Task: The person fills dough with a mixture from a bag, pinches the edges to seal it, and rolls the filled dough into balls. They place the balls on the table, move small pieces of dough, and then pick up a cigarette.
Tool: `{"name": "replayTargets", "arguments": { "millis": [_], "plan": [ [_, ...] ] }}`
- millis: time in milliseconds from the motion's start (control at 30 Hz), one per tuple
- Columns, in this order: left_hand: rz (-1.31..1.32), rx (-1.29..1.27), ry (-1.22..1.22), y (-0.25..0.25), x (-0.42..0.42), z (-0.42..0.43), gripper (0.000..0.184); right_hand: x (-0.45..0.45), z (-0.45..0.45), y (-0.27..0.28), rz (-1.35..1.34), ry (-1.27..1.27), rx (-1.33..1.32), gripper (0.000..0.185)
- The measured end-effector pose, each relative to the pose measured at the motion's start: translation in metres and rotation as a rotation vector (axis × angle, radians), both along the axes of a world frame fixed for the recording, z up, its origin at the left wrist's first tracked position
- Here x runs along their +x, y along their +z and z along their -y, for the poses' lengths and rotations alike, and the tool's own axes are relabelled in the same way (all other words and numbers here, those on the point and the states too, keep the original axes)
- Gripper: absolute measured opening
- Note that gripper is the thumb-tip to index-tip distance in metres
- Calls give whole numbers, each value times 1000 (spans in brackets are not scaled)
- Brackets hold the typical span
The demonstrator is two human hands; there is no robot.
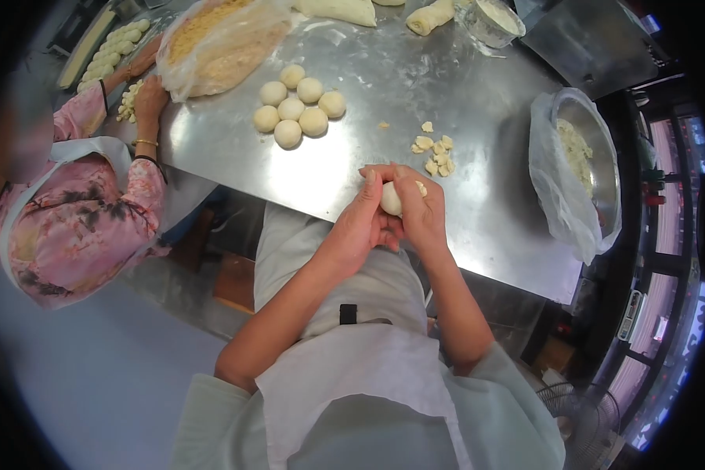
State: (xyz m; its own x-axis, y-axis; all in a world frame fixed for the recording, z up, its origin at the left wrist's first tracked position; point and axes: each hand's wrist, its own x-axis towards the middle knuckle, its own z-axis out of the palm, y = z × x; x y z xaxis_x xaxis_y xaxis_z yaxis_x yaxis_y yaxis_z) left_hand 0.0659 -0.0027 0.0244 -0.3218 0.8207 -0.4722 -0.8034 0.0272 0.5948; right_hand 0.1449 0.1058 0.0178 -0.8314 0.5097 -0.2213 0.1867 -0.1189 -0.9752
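Both of my hands are cupped together just over the near edge of the steel table. Between them sits a round white dough ball. My left hand curls round its left side, and my right hand closes on it from the right, thumbs near the top. A small pale yellow bit shows at my right hand's fingers. Just beyond lie several pale yellow crumbly lumps on the metal. Farther left, several finished-looking round dough balls form a tight cluster.
The steel table carries a plastic-lined metal bowl of pale mixture at right. A plastic bag of yellow-brown filling lies at the far left, beside a co-worker's hands. Dough rolls and a clear tub stand at the back.
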Motion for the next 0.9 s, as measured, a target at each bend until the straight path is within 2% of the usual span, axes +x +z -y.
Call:
{"name": "replayTargets", "arguments": {
  "millis": [100, 200, 300, 367, 433, 500, 600, 667, 733, 800, 900],
  "plan": [
    [-74, 31, -1, -29, 0, 6, 58, -6, 2, -1, -77, -18, -176, 42],
    [-84, 138, -147, -39, -15, 17, 56, -6, -2, 9, -114, 22, -227, 40],
    [8, 237, -293, -40, -14, 20, 55, 0, -12, 28, 125, 185, -223, 40],
    [17, 170, -167, -31, -8, 11, 51, 1, -13, 23, 144, 179, -131, 42],
    [45, 101, -35, -18, 0, 2, 49, -2, 0, -13, -45, 37, 41, 45],
    [84, 28, 103, -8, 5, -3, 48, -3, 2, -25, -89, 27, 38, 40],
    [77, 147, 117, -43, -1, 6, 47, -5, 2, -7, -88, 0, -24, 34],
    [15, 133, 87, -37, -7, 11, 44, -1, -7, 2, -85, 51, 91, 29],
    [54, 165, 59, -35, -11, 13, 40, 10, -23, 3, -107, 169, 373, 27],
    [192, 242, 24, -34, -13, 11, 34, 14, -27, 2, -84, 169, 396, 26],
    [170, 147, -15, -24, -10, 3, 31, 15, -24, 8, -30, 144, 558, 17]
  ]
}}
